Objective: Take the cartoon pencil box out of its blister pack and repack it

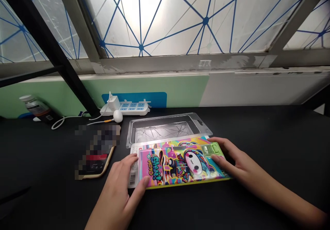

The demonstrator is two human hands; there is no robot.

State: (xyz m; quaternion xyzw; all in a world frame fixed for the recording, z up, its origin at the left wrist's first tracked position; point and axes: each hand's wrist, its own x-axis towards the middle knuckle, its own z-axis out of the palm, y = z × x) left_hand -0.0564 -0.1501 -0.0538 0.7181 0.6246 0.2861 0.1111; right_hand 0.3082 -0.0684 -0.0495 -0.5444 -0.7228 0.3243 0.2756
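Note:
A flat, colourful pencil case [177, 164] with a cartoon character on its lid and a green right end lies in front of me. Beneath it and behind it shows a printed backing card [132, 178] with a barcode at the left. My left hand [123, 185] grips the left end, its thumb at the front corner and its fingers along the card's edge. At the green end, my right hand [232, 157] has its thumb on top and its fingers round the far side, partly hidden. Touching the card's far edge is a clear plastic blister shell [131, 133].
A phone [110, 161], partly blurred out, lies left of the pencil case. Behind it are a white power strip [134, 111] with a charger and cable, and a bottle [38, 108]. A black slanted post [67, 75] rises at the left. Wall and window close off the black table's back.

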